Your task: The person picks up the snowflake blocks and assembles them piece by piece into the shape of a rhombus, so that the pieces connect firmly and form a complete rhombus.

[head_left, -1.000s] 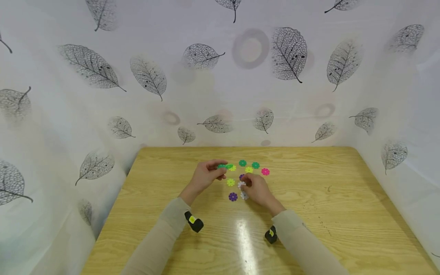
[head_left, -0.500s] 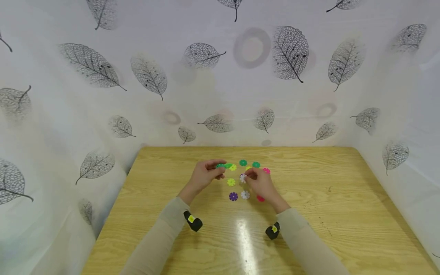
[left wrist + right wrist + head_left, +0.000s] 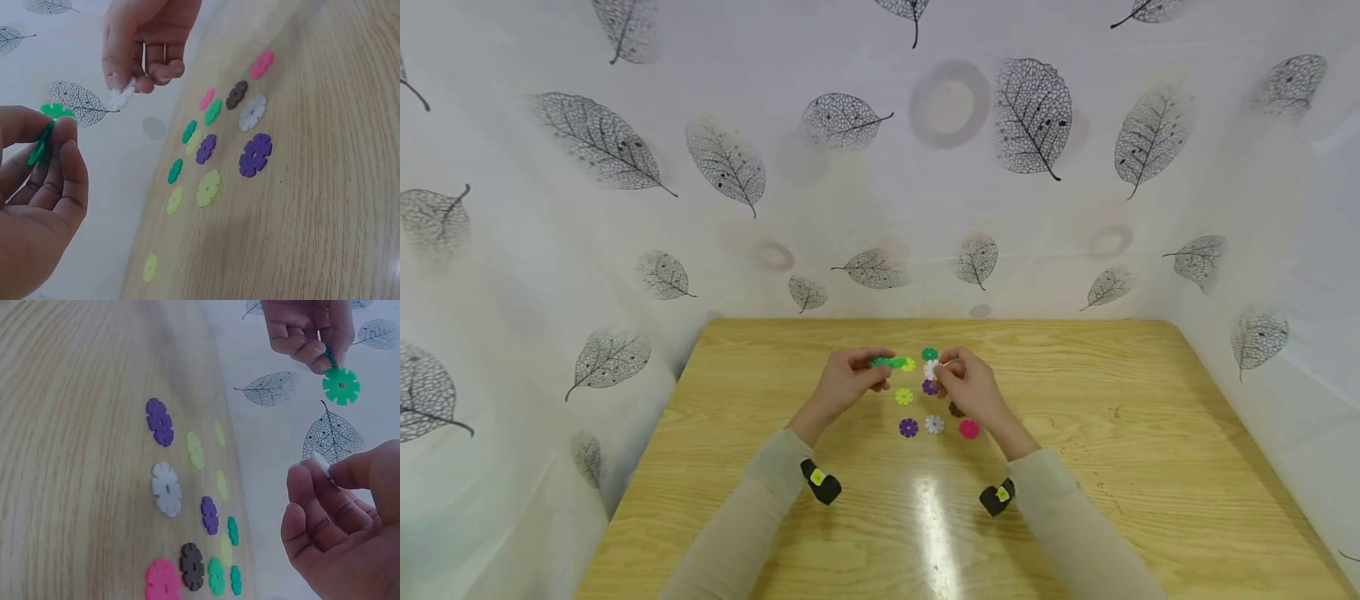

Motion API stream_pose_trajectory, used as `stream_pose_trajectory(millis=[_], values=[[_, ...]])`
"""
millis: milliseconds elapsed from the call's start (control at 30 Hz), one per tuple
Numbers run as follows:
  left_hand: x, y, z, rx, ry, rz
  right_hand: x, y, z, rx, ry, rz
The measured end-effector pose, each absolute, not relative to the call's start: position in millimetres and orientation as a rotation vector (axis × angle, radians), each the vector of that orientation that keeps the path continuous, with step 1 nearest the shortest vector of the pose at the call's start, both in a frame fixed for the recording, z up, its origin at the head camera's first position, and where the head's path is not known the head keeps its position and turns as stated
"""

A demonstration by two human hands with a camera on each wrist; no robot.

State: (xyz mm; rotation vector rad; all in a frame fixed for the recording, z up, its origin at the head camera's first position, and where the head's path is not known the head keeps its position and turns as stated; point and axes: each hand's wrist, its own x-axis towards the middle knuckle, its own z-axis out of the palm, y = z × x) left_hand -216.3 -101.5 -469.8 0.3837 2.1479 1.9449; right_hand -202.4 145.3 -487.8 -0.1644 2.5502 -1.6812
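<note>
My left hand [image 3: 842,385] pinches two green notched plastic discs between thumb and fingertips above the table. One disc [image 3: 341,386] faces the right wrist camera; the other is seen nearly edge-on and meets it at an angle. Opposite, my right hand [image 3: 976,390] holds a white notched disc [image 3: 122,94] between thumb and index finger. A small gap separates the white disc from the green pair. Below the hands lie loose discs: purple [image 3: 908,427], pale grey [image 3: 935,424], pink [image 3: 969,428] and yellow [image 3: 904,397]. My right hand partly covers a brown one [image 3: 956,409].
More flat discs lie farther back, including a green one [image 3: 929,354] and another purple one [image 3: 206,149]. They rest on a wooden table [image 3: 760,533]. A white curtain [image 3: 865,200] printed with leaves stands behind the table's back edge and along both sides.
My right hand has carried the white disc away from the other discs, farther back and closer to the green pair. My left hand has stayed almost still, its grip the same.
</note>
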Motion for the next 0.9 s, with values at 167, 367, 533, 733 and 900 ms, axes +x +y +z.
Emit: stream_pose_trajectory(millis=[167,367,533,733,900], values=[[-216,-101,-469,0.402,2.162,1.924,-202,145,-480,-0.223,2.534,-1.696],[-216,-101,-469,0.409,2.174,1.901,-202,142,-470,-0.272,2.507,-1.732],[-215,-100,-468,0.435,2.159,1.898,-201,140,-466,-0.281,2.457,-1.793],[-214,-100,-470,0.462,2.166,1.882,-200,137,-463,-0.288,2.419,-1.825],[-213,-99,-469,0.465,2.170,1.871,-200,136,-462,-0.307,2.403,-1.824]])
